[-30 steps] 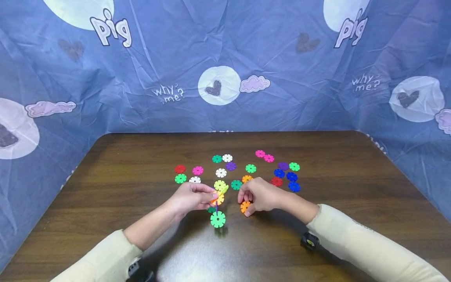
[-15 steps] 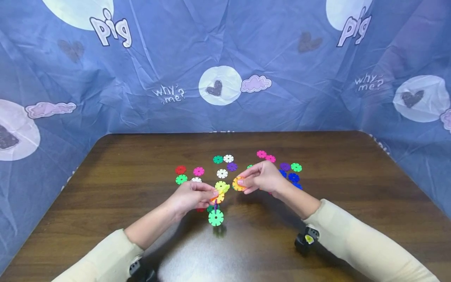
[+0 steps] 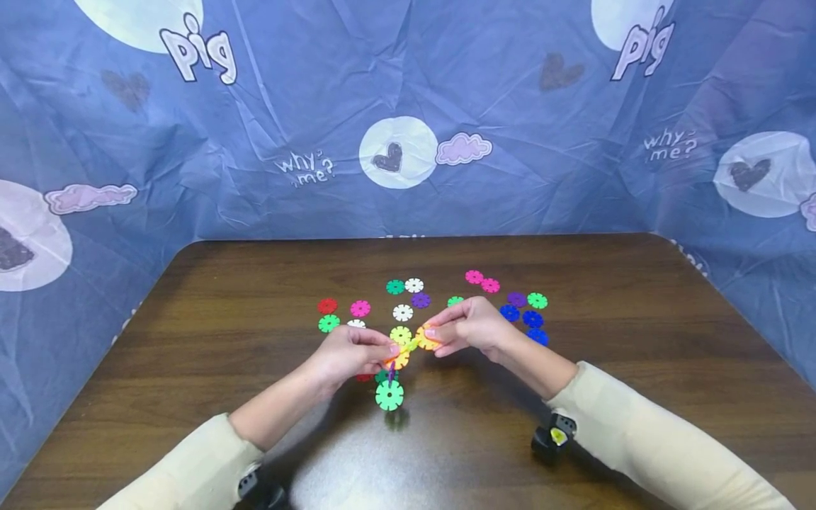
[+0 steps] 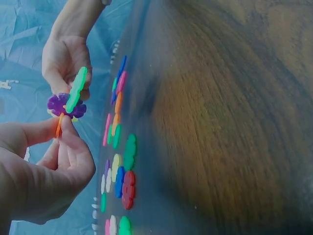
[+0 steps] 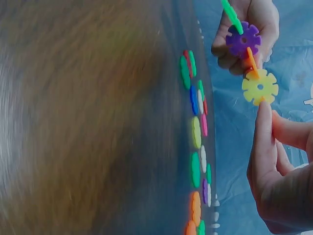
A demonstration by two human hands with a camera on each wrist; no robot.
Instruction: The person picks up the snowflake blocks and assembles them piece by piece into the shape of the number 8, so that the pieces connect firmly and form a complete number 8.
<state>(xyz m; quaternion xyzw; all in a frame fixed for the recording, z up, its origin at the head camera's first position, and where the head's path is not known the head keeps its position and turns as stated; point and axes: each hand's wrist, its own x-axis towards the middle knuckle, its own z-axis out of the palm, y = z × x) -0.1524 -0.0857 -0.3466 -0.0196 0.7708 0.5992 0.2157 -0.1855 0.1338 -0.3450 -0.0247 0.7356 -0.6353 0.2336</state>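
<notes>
My left hand (image 3: 344, 358) pinches an orange notched disc (image 4: 59, 126) between thumb and fingers, above the table. This disc belongs to a joined chain: a purple disc (image 5: 243, 40) slots into it, and a light green disc (image 3: 389, 395) hangs from the purple one. On its other side sits a yellow disc (image 5: 260, 87). My right hand (image 3: 477, 327) pinches another orange disc (image 3: 426, 338) by its edge and holds it against the yellow disc. Whether their slots are engaged cannot be told; fingers hide part of the contact.
Loose notched discs lie flat on the brown table (image 3: 210, 319) beyond and beneath my hands. Among them are a red disc (image 3: 328, 306), a white disc (image 3: 403, 312), a blue disc (image 3: 533, 319) and a pink disc (image 3: 474, 277). A blue printed cloth (image 3: 255, 106) hangs behind.
My right hand has picked up the orange disc from the table and brought it left and up, until it meets the yellow disc. My left hand stays nearly in place with the chain.
</notes>
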